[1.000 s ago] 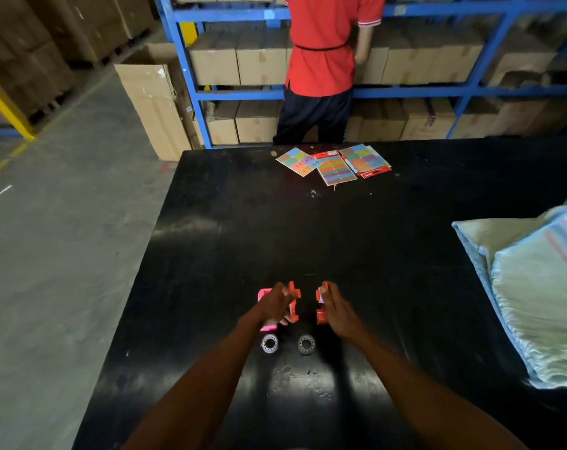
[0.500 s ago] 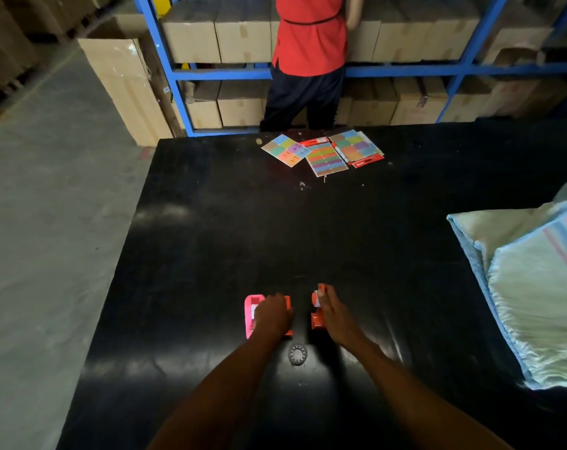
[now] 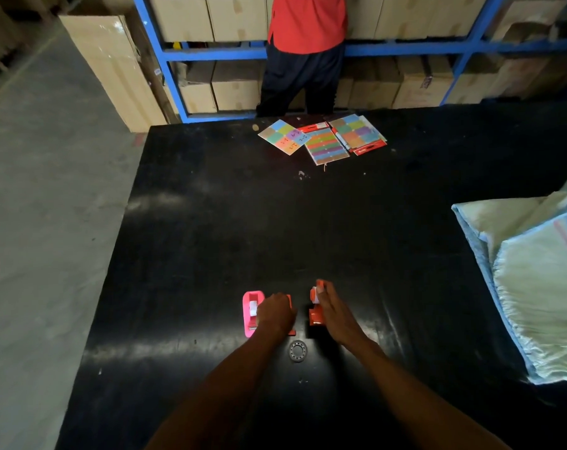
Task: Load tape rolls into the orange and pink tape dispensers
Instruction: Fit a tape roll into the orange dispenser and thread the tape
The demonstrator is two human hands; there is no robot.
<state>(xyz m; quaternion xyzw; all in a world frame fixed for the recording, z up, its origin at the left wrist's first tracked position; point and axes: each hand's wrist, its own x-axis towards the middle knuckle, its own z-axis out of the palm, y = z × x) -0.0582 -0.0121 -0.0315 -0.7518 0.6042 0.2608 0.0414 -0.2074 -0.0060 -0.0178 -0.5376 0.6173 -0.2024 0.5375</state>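
Note:
A pink tape dispenser (image 3: 250,315) lies flat on the black table (image 3: 210,238) with something white in its well. My left hand (image 3: 275,315) is right beside it, fingers curled over an orange dispenser part (image 3: 289,299) that is mostly hidden. My right hand (image 3: 335,316) grips a second orange dispenser part (image 3: 315,315), which has a white bit at its far end. A single clear tape roll (image 3: 297,351) lies flat on the table between my wrists, touching neither hand.
Colourful sticky-note cards (image 3: 324,139) lie at the table's far edge. A person in a red shirt (image 3: 308,43) stands behind it at blue shelving (image 3: 165,56) full of cartons. A pale woven sack (image 3: 535,280) covers the table's right side. The floor drops off left.
My left hand has lowered the pink dispenser from the air onto the table. Two rolls lay near my wrists a second ago; one lies there now. Both hands stay on the orange parts.

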